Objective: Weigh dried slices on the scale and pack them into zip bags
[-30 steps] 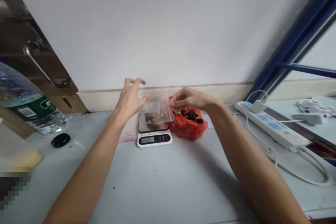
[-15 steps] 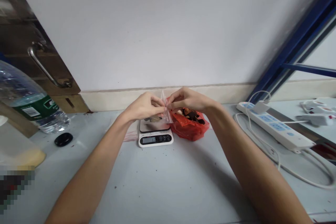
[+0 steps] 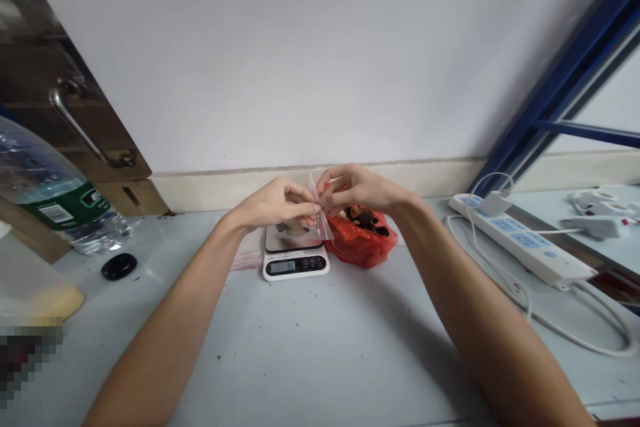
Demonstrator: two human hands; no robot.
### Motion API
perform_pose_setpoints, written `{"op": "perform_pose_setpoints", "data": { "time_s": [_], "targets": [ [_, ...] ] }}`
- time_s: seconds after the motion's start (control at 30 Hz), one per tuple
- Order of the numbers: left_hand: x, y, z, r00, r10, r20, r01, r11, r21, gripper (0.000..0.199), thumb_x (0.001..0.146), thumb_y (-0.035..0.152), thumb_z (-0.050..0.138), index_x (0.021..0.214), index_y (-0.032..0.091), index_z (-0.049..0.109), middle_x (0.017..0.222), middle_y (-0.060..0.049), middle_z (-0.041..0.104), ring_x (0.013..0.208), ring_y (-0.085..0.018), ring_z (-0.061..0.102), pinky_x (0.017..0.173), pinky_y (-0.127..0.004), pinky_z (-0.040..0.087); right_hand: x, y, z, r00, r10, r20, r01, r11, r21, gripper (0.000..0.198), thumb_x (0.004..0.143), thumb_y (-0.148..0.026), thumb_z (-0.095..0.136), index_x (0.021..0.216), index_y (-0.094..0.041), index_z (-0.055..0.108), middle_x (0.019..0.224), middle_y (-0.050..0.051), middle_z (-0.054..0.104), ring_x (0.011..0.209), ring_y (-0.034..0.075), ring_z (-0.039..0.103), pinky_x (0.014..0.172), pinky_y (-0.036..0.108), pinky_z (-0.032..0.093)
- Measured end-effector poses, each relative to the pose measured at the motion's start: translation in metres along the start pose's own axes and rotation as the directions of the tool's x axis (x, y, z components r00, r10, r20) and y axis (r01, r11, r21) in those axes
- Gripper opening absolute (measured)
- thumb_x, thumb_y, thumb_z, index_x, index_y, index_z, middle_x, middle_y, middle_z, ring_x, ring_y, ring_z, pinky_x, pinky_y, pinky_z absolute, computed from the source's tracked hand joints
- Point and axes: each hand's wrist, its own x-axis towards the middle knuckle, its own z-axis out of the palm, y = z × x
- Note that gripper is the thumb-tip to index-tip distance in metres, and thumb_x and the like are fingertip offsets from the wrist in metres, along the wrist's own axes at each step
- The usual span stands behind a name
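Note:
A small clear plastic bag (image 3: 324,227) is pinched between both hands above a white digital scale (image 3: 296,267). My left hand (image 3: 280,203) closes thumb and fingers on the bag's left side. Close against it, my right hand (image 3: 353,188) pinches the bag near its top. Some brownish pieces (image 3: 294,227) show on or over the scale's plate, partly hidden by my left hand; whether they are in the bag I cannot tell. Just right of the scale sits a red plastic bag (image 3: 363,247), open at the top, with dark and orange-brown dried pieces (image 3: 370,219) in it.
More flat clear bags (image 3: 245,257) lie left of the scale. Further left are a large water bottle (image 3: 70,207), a black cap (image 3: 119,267) and a whitish container (image 3: 30,280). A white power strip (image 3: 525,237) with looping cables lies at right, near a blue frame (image 3: 550,97).
The hands stay nearly in place, still pinching the clear bag. The scale's display shows a different reading. The view has shifted very slightly.

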Motion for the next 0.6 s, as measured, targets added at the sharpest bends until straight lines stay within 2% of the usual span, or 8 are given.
{"op": "perform_pose_setpoints", "data": {
  "time_s": [0.13,0.27,0.4,0.6],
  "targets": [
    [-0.001,0.000,-0.001,1.000,-0.009,-0.002,0.009,1.000,-0.024,0.010,0.078,0.024,0.070,0.077,0.017,0.077,0.072,-0.005,0.077,0.071,-0.017,0.073,0.069,-0.026,0.059,0.000,0.000,0.001,1.000,-0.019,-0.013,0.018,0.998,-0.065,0.020,0.062,-0.019,0.069,0.080,-0.019,0.061,0.065,-0.001,0.071,0.059,0.013,0.065,0.054,0.023,0.046],
    [-0.001,0.001,0.000,0.999,-0.033,-0.007,0.033,0.998,-0.050,0.009,0.077,0.021,0.069,0.072,0.016,0.076,0.069,-0.004,0.075,0.068,-0.016,0.073,0.067,-0.024,0.059,0.000,-0.001,0.001,1.000,-0.013,-0.019,0.011,0.994,-0.105,0.021,0.061,-0.020,0.069,0.080,-0.020,0.059,0.065,0.000,0.072,0.057,0.014,0.064,0.050,0.022,0.041],
    [0.001,0.000,0.002,1.000,-0.029,-0.011,0.029,1.000,-0.002,0.012,0.079,0.025,0.069,0.075,0.016,0.077,0.068,-0.005,0.075,0.067,-0.017,0.073,0.064,-0.023,0.058,-0.001,-0.005,0.004,0.998,0.015,-0.055,-0.020,0.996,-0.088,0.026,0.058,-0.021,0.071,0.076,-0.021,0.053,0.062,-0.002,0.069,0.056,0.014,0.062,0.048,0.021,0.039],
    [0.002,0.001,0.006,0.996,-0.014,-0.084,0.020,0.997,0.078,0.020,0.080,0.019,0.062,0.062,0.016,0.072,0.061,-0.004,0.072,0.058,-0.014,0.068,0.053,-0.018,0.050,-0.002,-0.010,0.010,0.992,0.030,-0.124,-0.056,0.977,-0.206,0.025,0.058,-0.018,0.068,0.073,-0.022,0.048,0.057,-0.006,0.062,0.048,0.009,0.052,0.044,0.020,0.033]
  ]
}}
